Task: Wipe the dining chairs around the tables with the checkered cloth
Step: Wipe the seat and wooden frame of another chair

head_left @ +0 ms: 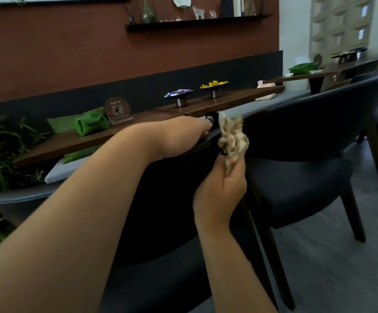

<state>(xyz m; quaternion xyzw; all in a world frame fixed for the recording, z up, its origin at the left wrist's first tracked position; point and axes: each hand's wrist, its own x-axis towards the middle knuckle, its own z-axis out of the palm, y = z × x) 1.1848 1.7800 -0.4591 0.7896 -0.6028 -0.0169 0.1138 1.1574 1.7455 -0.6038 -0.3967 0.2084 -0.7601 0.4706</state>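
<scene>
Head view, right hand (220,195) gripping cloth (232,141)

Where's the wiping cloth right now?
In the head view, the crumpled beige cloth is bunched up in the right hand, centre frame, against the dark chair back's top edge, beside the left hand.

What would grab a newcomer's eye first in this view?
Two bare arms fill the foreground: the left hand rests on the top edge of the near dark chair, and the right hand grips a bunched cloth beside it. Behind, two small pedestal dishes stand on the wooden table.
</scene>
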